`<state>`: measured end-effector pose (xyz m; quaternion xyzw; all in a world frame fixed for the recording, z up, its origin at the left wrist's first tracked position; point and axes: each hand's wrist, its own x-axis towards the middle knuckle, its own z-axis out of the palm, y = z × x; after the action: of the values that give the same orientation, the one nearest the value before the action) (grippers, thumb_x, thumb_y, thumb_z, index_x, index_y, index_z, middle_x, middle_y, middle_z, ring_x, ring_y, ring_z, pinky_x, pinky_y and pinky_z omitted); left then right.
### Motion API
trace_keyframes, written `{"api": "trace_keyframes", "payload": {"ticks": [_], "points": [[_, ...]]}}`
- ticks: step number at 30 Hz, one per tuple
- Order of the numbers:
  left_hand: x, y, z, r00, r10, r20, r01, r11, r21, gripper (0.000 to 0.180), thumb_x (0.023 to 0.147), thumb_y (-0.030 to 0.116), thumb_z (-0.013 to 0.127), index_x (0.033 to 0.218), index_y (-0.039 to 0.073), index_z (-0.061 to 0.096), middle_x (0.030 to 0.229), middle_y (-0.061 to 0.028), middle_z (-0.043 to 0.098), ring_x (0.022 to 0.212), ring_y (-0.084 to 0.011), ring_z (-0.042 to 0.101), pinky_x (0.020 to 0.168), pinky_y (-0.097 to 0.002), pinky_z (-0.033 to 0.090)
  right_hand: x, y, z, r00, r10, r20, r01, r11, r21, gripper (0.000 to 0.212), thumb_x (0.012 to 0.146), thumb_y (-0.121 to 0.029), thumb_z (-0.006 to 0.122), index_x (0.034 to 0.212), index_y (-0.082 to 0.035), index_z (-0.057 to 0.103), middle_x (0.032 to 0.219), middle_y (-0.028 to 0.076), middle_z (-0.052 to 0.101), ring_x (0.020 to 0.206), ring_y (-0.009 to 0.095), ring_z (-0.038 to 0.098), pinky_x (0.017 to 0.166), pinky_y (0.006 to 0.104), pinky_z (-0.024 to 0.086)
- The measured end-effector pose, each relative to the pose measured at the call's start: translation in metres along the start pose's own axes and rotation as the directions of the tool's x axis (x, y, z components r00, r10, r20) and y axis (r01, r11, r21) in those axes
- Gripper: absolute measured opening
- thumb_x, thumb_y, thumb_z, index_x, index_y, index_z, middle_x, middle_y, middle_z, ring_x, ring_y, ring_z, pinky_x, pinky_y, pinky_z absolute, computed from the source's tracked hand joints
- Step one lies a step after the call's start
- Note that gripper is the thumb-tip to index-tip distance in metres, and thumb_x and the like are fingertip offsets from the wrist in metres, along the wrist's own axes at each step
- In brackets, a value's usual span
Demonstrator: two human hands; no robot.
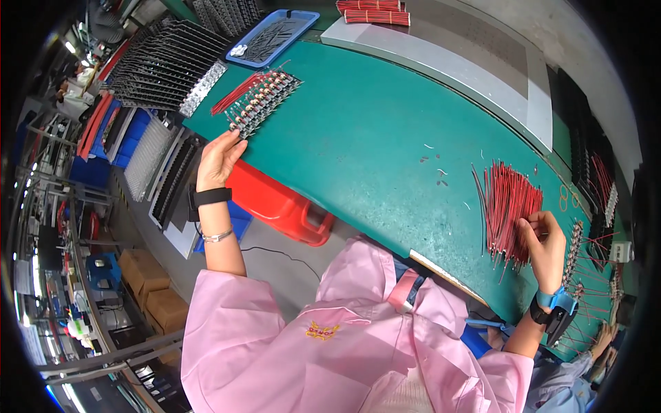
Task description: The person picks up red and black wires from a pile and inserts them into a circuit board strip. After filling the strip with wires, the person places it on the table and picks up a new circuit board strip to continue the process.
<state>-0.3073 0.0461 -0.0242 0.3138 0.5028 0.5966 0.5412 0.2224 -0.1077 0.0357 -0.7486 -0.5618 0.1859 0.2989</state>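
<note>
At the far left of the green bench, my left hand (222,158) has its fingers closed on the near end of a strip of small metal-and-black parts (265,103). Several red wires (241,91) lie along that strip's left side. Far to the right, my right hand (547,251) is curled at the edge of a thick pile of cut red wires (506,206), thumb and forefinger pinching among them. The exact wire between those fingertips is hard to make out. Dark straps circle both wrists.
A blue tray (275,36) of dark thin pieces sits at the back left, beside stacked black racks (162,65). A red stool (275,206) stands under the bench edge. Bundled red wires (375,15) rest at the back. A co-worker's hand (604,339) shows at lower right.
</note>
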Motion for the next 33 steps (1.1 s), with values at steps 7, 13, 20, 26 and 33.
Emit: {"api": "trace_keyframes", "payload": {"ticks": [7,13,20,26,33], "points": [[-0.015,-0.007,0.018,0.994,-0.076,0.074,0.088,0.981,-0.175,0.010,0.080,0.006,0.058,0.088,0.001,0.057,0.082,-0.0061,0.060,0.069,-0.0138,0.058,0.060,-0.0203,0.050,-0.033,-0.032,-0.008,0.977,-0.003,-0.213,0.045,0.980,0.194,0.012,0.078,-0.009,0.061,0.082,0.000,0.055,0.070,0.001,0.053,0.060,0.005,0.045,0.053,0.0194,0.037],[-0.092,-0.031,0.127,0.985,-0.136,0.109,0.168,0.907,-0.386,0.011,0.079,0.011,0.061,0.087,0.007,0.054,0.079,-0.0004,0.056,0.059,-0.0078,0.050,0.046,-0.0166,0.039,-0.069,-0.099,0.062,0.999,-0.010,0.047,-0.030,0.642,0.767,0.005,0.081,-0.003,0.056,0.082,0.001,0.060,0.075,0.002,0.057,0.061,0.006,0.049,0.053,0.0186,0.037],[-0.170,-0.075,0.218,0.891,-0.266,0.369,0.421,0.788,-0.450,0.008,0.081,0.008,0.057,0.087,0.007,0.052,0.075,0.0005,0.055,0.059,-0.0068,0.048,0.049,-0.0189,0.037,-0.056,-0.098,0.113,0.946,0.138,0.294,-0.324,0.327,0.888,0.012,0.082,-0.007,0.058,0.089,0.002,0.061,0.073,0.004,0.058,0.054,0.006,0.048,0.048,0.0194,0.038],[-0.188,-0.093,0.240,0.844,-0.269,0.464,0.465,0.798,-0.384,0.010,0.080,0.004,0.058,0.087,0.005,0.050,0.074,-0.0027,0.056,0.061,-0.0072,0.049,0.051,-0.0193,0.037,-0.056,-0.087,0.106,0.957,0.196,0.214,-0.253,0.205,0.945,0.013,0.082,-0.007,0.056,0.090,0.002,0.060,0.072,0.005,0.058,0.055,0.007,0.048,0.048,0.0213,0.039],[-0.188,-0.101,0.248,0.755,-0.266,0.599,0.520,0.800,-0.301,0.021,0.078,0.002,0.059,0.096,0.002,0.049,0.088,-0.0076,0.057,0.071,-0.0114,0.053,0.058,-0.0222,0.041,-0.056,-0.068,0.092,0.962,0.231,0.142,-0.200,0.251,0.947,0.007,0.081,-0.001,0.052,0.082,0.004,0.057,0.069,0.007,0.057,0.055,0.010,0.048,0.048,0.0215,0.037]]}}
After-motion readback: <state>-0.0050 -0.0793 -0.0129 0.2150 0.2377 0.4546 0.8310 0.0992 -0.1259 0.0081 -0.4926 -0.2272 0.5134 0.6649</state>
